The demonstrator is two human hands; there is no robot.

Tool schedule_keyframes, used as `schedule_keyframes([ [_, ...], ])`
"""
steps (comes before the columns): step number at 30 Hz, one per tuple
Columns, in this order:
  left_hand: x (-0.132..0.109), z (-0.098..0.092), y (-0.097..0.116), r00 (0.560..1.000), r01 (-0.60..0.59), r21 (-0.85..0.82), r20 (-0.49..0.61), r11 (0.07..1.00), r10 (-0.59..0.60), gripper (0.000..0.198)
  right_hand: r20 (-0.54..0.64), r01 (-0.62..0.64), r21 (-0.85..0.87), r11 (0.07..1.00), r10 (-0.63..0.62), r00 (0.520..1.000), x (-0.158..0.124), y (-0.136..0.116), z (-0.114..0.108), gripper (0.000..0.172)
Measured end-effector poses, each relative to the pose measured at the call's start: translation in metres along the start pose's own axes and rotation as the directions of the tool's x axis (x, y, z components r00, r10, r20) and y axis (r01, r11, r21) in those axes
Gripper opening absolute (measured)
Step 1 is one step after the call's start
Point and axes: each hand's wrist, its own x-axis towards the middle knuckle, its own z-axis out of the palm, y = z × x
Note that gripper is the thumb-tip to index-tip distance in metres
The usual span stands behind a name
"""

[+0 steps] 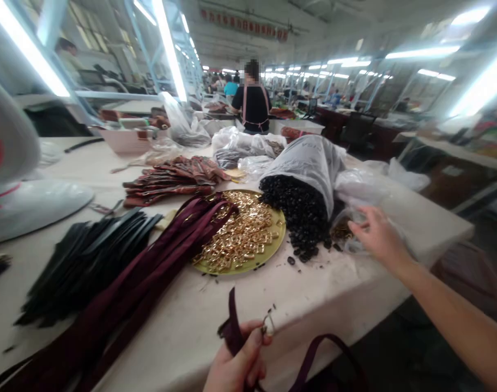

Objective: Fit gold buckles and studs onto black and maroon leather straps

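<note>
My left hand point(242, 354), near the table's front edge, is closed on a dark purple strap point(232, 321). A small metal ring point(268, 324) sticks out at its fingertips. A loop of purple strap point(326, 340) hangs to the right, below the edge. My right hand point(375, 234) reaches over a small clear plastic bag point(357, 247) of brass-coloured pieces point(341, 231). Its fingers are apart, and nothing shows between them. Left of that bag, black oval pieces point(299, 212) spill from a large plastic bag point(309, 158).
A yellow-green round tray point(283, 231) holds gold buckles point(240, 234). Long purple straps point(150, 277) overlap its left side. Black strips point(89, 261) and reddish-brown strips point(175, 179) lie beyond. A white fan-like base point(40, 201) stands left. One person point(254, 106) stands farther back.
</note>
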Motion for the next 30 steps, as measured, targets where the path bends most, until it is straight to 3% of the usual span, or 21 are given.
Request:
schedule_keyframes([
  [2,-0.006,0.004,0.002,0.998,-0.050,-0.014,0.033,0.999,0.051,0.041,0.257,0.082,0.163,0.983,-0.123,0.959,-0.041,-0.035,0.016,0.032],
  [3,-0.009,0.005,0.003,0.995,-0.081,-0.013,0.050,0.997,0.082,0.038,0.435,0.040,0.299,0.954,-0.173,0.883,-0.064,-0.054,0.025,0.030],
  [5,-0.015,0.005,0.005,0.987,-0.144,0.031,0.081,0.989,0.141,0.032,0.674,-0.185,0.515,0.837,-0.262,0.691,-0.108,-0.088,0.042,0.032],
  [6,-0.018,0.004,0.006,0.982,-0.176,0.074,0.089,0.982,0.169,0.031,0.721,-0.295,0.580,0.760,-0.309,0.621,-0.127,-0.102,0.050,0.031],
  [7,-0.022,0.002,0.007,0.977,-0.206,0.130,0.086,0.970,0.196,0.031,0.736,-0.382,0.616,0.689,-0.331,0.590,-0.141,-0.112,0.057,0.029],
  [10,-0.032,-0.004,0.008,0.959,-0.282,0.293,0.064,0.914,0.276,0.030,0.721,-0.475,0.660,0.581,-0.312,0.619,-0.163,-0.125,0.072,0.026],
  [13,-0.038,-0.009,0.007,0.948,-0.316,0.368,0.092,0.874,0.304,0.029,0.712,-0.438,0.660,0.611,-0.322,0.624,-0.162,-0.124,0.073,0.024],
  [16,-0.042,-0.012,0.006,0.926,-0.377,0.358,0.144,0.854,0.349,0.034,0.706,-0.417,0.644,0.641,-0.290,0.646,-0.154,-0.122,0.064,0.025],
  [18,-0.044,-0.015,0.008,0.913,-0.407,0.323,0.163,0.855,0.373,0.045,0.705,-0.477,0.644,0.599,-0.222,0.674,-0.150,-0.121,0.057,0.025],
  [21,-0.047,-0.024,0.013,0.931,-0.359,0.269,0.172,0.894,0.322,0.054,0.706,-0.556,0.656,0.511,-0.155,0.691,-0.147,-0.123,0.050,0.027],
  [25,-0.050,-0.033,0.016,0.948,-0.317,0.274,0.107,0.908,0.299,0.042,0.697,-0.566,0.658,0.496,-0.118,0.707,-0.149,-0.127,0.054,0.028],
  [30,-0.045,-0.033,0.015,0.919,-0.390,0.400,0.117,0.830,0.376,0.032,0.686,-0.558,0.659,0.505,-0.098,0.721,-0.147,-0.134,0.065,0.032],
])
